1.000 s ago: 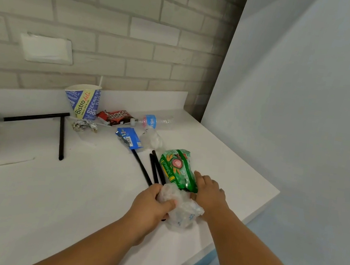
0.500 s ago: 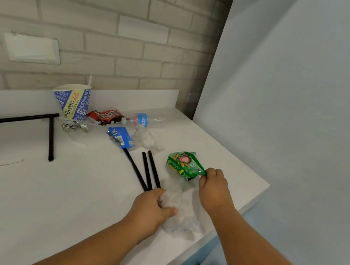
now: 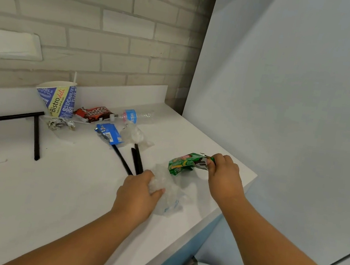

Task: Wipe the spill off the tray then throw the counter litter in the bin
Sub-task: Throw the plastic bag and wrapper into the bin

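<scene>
Gripping crinkled clear plastic (image 3: 169, 199) — left hand (image 3: 137, 192) | pinching glossy green wrapper (image 3: 184, 163) — right hand (image 3: 224, 177)

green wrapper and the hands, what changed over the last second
The right hand now pinches the green wrapper by one end and has pulled it to the right, away from the crumpled clear plastic. The left hand still grips that plastic on the counter. The black straws and paper cup stayed put.

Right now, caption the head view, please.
Litter pickup: right hand pinches green wrapper, left hand grips crumpled clear plastic on counter.
</scene>
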`<state>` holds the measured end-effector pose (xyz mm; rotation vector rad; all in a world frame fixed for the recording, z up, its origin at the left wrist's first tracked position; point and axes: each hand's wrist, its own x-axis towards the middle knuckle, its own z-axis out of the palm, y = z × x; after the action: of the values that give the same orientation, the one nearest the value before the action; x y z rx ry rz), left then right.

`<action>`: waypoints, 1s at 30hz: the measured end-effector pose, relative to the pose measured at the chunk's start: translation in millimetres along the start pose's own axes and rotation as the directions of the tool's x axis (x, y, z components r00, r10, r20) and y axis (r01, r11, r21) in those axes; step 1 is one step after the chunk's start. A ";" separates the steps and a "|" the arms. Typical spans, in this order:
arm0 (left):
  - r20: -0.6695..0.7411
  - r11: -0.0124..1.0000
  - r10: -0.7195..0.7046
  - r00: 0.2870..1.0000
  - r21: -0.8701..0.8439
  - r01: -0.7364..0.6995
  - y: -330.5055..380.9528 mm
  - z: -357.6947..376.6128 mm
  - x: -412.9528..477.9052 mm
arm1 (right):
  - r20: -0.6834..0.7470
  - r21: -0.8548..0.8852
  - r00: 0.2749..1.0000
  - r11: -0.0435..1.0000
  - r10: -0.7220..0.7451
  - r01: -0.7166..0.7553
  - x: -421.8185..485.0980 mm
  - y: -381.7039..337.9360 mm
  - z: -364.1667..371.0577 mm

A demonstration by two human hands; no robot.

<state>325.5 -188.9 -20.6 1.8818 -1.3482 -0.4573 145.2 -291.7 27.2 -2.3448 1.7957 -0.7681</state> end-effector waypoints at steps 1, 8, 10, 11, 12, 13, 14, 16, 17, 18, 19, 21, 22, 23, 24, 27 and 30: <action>-0.001 0.996 -0.012 1.000 0.090 0.012 0.6 -0.6 0.2 | 0.001 -0.006 1.000 1.000 -0.001 0.001 -0.7 0.3 -1.8; -0.057 0.992 0.045 0.997 -0.111 -0.051 12.6 -8.4 -0.9 | -0.050 -0.012 0.999 1.000 0.018 -0.018 -3.9 5.5 -21.6; -0.039 0.963 0.075 0.996 -0.255 -0.083 19.5 -11.2 -3.3 | -0.072 -0.024 0.997 0.999 0.025 -0.027 -3.6 6.8 -30.5; -0.038 0.951 0.093 0.995 -0.292 -0.099 23.5 -12.1 -5.0 | -0.087 -0.031 0.996 0.999 0.023 -0.026 -3.6 7.5 -35.6; -0.041 0.940 0.112 0.993 -0.319 -0.119 27.3 -12.1 -6.5 | -0.104 -0.035 0.994 0.999 0.019 -0.023 -3.9 9.0 -41.0; -0.048 0.931 0.133 0.990 -0.336 -0.141 31.7 -11.7 -8.2 | -0.120 -0.035 0.993 0.999 0.018 -0.022 -4.8 10.5 -47.1; -0.054 0.925 0.153 0.987 -0.342 -0.162 35.9 -10.2 -9.9 | -0.133 -0.033 0.991 0.999 0.021 -0.026 -6.3 12.9 -53.2; -0.049 0.918 0.184 0.982 -0.347 -0.190 44.5 -5.4 -13.9 | -0.153 -0.027 0.988 0.999 0.038 -0.043 -10.9 18.8 -65.2; -0.043 0.918 0.202 0.978 -0.341 -0.205 47.6 -1.8 -15.3 | -0.161 -0.021 0.986 0.998 0.048 -0.052 -13.9 22.5 -70.7; -0.041 0.918 0.221 0.974 -0.329 -0.222 50.6 2.6 -16.2 | -0.168 -0.014 0.984 0.998 0.058 -0.061 -16.8 26.8 -75.6; -0.037 0.920 0.230 0.973 -0.317 -0.230 53.0 7.0 -16.5 | -0.174 -0.009 0.982 0.998 0.067 -0.070 -20.3 31.6 -80.2; -0.042 0.927 0.223 0.974 -0.301 -0.225 56.5 16.2 -15.9 | -0.186 -0.006 0.979 0.996 0.084 -0.087 -27.6 42.9 -87.7; -0.044 0.931 0.210 0.977 -0.297 -0.214 58.5 20.5 -16.3 | -0.190 -0.008 0.977 0.995 0.093 -0.097 -31.4 49.0 -90.5; -0.040 0.934 0.195 0.980 -0.298 -0.198 61.5 24.7 -17.4 | -0.192 -0.012 0.976 0.994 0.104 -0.108 -35.4 54.9 -93.3; -0.032 0.933 0.185 0.982 -0.309 -0.185 65.6 29.1 -19.6 | -0.194 -0.017 0.974 0.993 0.113 -0.119 -39.7 61.2 -95.5; 0.039 0.907 0.174 0.984 -0.397 -0.144 78.4 44.7 -30.7 | -0.180 -0.042 0.973 0.987 0.147 -0.157 -53.5 80.1 -98.0; 0.097 0.885 0.240 0.966 -0.431 -0.176 82.2 64.9 -40.1 | -0.135 -0.072 0.973 0.978 0.186 -0.197 -68.6 101.2 -92.9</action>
<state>214.3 -188.8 -6.2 1.3547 -1.3991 -0.7244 2.9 -238.1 48.2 -2.1723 2.1093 -0.8471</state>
